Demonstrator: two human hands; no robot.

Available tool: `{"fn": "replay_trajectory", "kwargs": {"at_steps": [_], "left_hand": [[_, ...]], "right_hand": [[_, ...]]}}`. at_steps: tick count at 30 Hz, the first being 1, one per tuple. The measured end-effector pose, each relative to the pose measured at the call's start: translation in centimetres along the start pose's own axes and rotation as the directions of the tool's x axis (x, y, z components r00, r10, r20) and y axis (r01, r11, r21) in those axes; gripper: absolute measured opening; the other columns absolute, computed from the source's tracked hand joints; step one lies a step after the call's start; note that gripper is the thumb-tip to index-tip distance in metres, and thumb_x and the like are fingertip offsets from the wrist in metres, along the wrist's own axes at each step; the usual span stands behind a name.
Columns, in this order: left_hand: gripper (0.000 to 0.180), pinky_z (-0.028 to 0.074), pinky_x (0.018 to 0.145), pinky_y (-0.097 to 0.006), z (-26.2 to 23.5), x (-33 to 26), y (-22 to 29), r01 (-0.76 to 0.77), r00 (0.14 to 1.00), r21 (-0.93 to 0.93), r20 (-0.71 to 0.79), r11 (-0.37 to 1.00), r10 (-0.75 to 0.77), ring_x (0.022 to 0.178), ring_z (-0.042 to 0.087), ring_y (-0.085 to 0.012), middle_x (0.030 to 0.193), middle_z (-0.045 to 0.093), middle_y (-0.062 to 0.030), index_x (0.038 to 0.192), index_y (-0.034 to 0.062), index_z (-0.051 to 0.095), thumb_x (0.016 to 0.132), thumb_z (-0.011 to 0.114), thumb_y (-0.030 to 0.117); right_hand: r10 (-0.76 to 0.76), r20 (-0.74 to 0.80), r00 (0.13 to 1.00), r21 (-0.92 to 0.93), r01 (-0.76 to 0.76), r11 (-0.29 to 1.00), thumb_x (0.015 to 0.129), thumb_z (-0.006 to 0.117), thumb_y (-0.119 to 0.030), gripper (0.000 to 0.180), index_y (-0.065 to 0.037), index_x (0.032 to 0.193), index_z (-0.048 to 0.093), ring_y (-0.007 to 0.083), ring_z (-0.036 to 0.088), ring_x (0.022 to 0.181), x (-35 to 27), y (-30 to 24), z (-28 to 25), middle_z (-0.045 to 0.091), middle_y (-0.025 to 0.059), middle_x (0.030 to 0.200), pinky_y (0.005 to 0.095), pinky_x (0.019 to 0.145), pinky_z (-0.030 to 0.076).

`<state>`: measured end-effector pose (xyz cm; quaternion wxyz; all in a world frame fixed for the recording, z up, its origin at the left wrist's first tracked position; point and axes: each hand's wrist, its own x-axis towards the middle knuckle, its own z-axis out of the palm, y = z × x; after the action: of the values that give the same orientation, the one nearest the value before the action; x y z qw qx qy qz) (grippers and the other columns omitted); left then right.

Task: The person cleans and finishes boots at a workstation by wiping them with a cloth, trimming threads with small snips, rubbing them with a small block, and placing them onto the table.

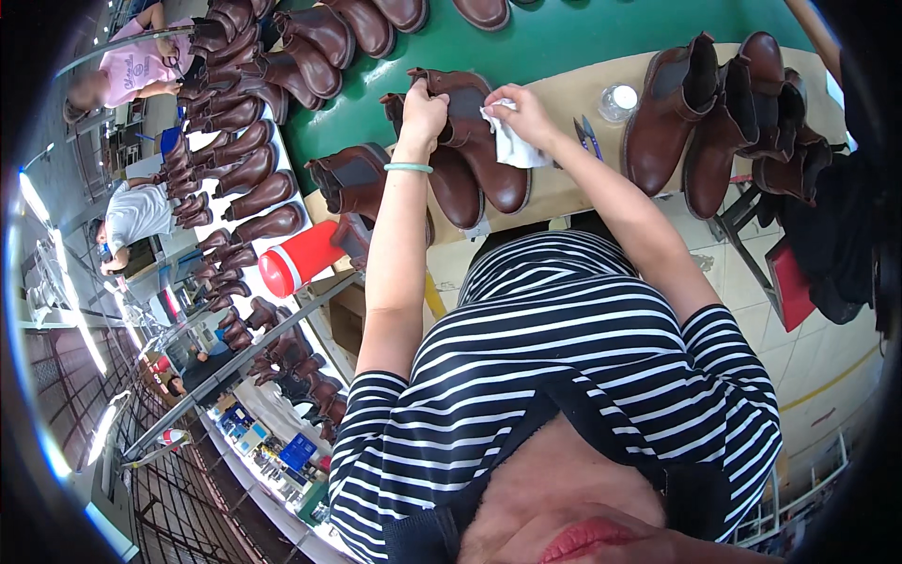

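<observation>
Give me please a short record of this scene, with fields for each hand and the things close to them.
left hand: grips the top edge of a brown ankle boot
right hand: presses a white cloth against the same boot's shaft
boot position: lying on the tan worktable, toe toward the person
beside it: a second brown boot to the left, more boots standing to the right
small items: blue-handled snips and a clear round container near the right hand
behind: green conveyor carrying boots
</observation>
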<state>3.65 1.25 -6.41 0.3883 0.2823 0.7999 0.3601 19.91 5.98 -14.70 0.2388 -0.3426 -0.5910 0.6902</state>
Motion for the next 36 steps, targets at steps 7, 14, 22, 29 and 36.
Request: {"fn": "replay_trajectory", "kwargs": {"at_steps": [7,14,22,29,36], "left_hand": [[0.047,0.048,0.087,-0.034,-0.2,0.0,-0.4,-0.019,0.996,0.096,-0.082,0.995,0.027,0.102,0.060,-0.0257,0.115,0.060,-0.0192,0.130,-0.0127,0.041,0.084,0.052,-0.008],[0.044,0.048,0.086,-0.033,-0.6,0.6,-1.6,-0.045,0.997,0.067,-0.055,0.997,0.049,0.100,0.060,-0.0257,0.114,0.060,-0.0198,0.126,-0.0121,0.043,0.083,0.051,-0.009],[0.045,0.046,0.088,-0.031,-0.3,-1.0,0.5,0.002,0.999,0.035,-0.037,0.999,-0.001,0.102,0.058,-0.0243,0.114,0.059,-0.0202,0.128,-0.0138,0.041,0.084,0.051,-0.010],[0.055,0.046,0.088,-0.030,-0.4,-0.1,-1.4,-0.078,0.995,0.056,-0.064,0.995,0.082,0.099,0.059,-0.0227,0.118,0.057,-0.0213,0.135,-0.0162,0.030,0.085,0.052,-0.008],[0.047,0.047,0.080,-0.029,0.0,-0.5,-1.7,-0.120,0.991,-0.015,-0.058,0.993,0.119,0.095,0.059,-0.0201,0.114,0.059,-0.0187,0.130,-0.0122,0.039,0.085,0.051,-0.008]], "right_hand": [[-0.327,-0.033,0.944,-0.175,0.317,0.932,0.081,0.067,-0.012,0.013,-0.003,0.090,0.064,0.0275,0.058,0.086,-0.2,-1.2,1.3,0.055,0.0110,0.088,0.0357,0.079,0.046],[-0.318,0.018,0.948,-0.076,0.319,0.945,0.082,0.064,-0.010,0.010,-0.002,0.089,0.063,0.0279,0.056,0.086,0.8,-2.3,2.1,0.053,0.0117,0.087,0.0351,0.079,0.044],[-0.294,0.067,0.954,-0.076,0.298,0.951,0.083,0.064,-0.012,0.012,-0.003,0.091,0.064,0.0267,0.058,0.091,1.0,-1.9,1.7,0.057,0.0114,0.092,0.0350,0.083,0.045],[-0.267,0.026,0.963,-0.059,0.269,0.961,0.080,0.067,-0.013,0.013,-0.002,0.087,0.065,0.0260,0.058,0.087,0.8,-3.1,2.3,0.057,0.0110,0.088,0.0356,0.080,0.045],[-0.149,-0.012,0.989,-0.064,0.148,0.987,0.079,0.068,-0.014,0.015,-0.003,0.089,0.067,0.0264,0.060,0.093,0.9,-2.5,2.5,0.060,0.0126,0.092,0.0372,0.085,0.045]]}}
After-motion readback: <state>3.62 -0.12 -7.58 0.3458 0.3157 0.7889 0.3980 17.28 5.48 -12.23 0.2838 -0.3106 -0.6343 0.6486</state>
